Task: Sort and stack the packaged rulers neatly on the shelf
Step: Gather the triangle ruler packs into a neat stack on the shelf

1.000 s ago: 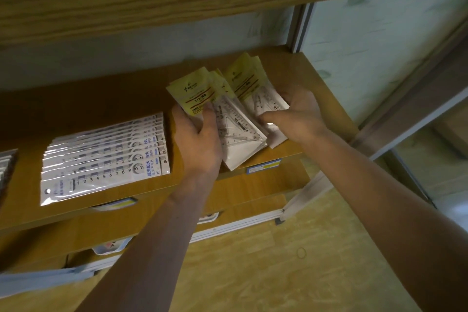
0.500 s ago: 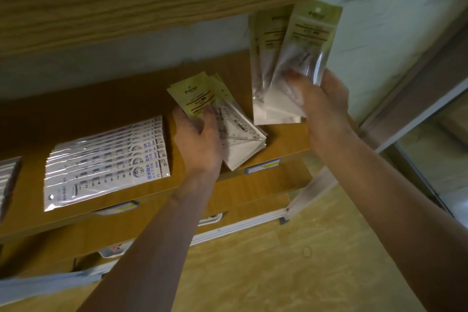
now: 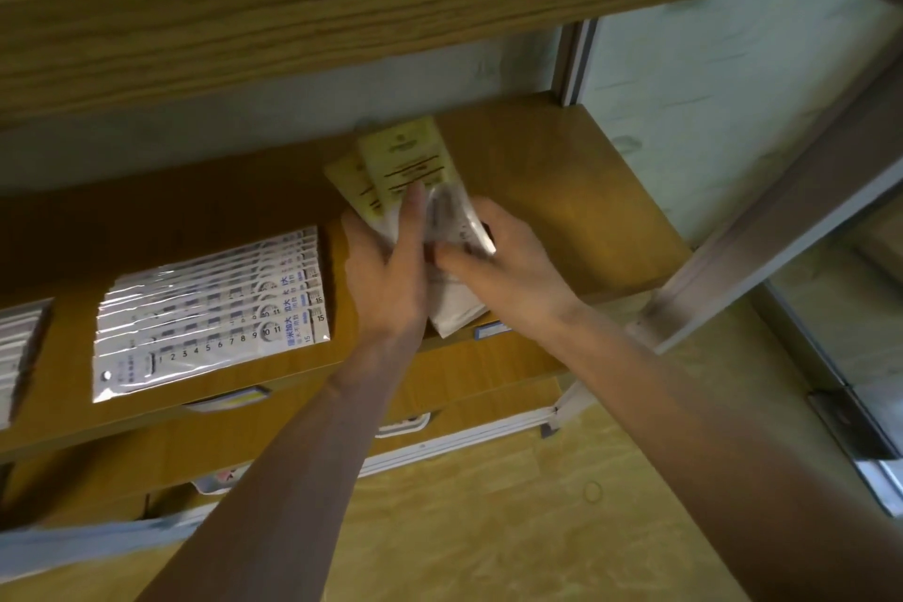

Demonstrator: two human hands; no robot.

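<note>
The left hand (image 3: 386, 274) lies with straight fingers on the yellow-topped packets (image 3: 410, 161), pressing them to the shelf (image 3: 562, 191). The right hand (image 3: 503, 259) holds the clear lower ends from the other side, thumb on top. The packets look slick and fanned, so uneven pressure could splay them, and their lower ends overhang the shelf edge and might slide off. Their print is too blurred to read. To the left, the flat rulers (image 3: 210, 313) lie overlapped, showing numbers 1 to 11, a 15 and Chinese characters.
</note>
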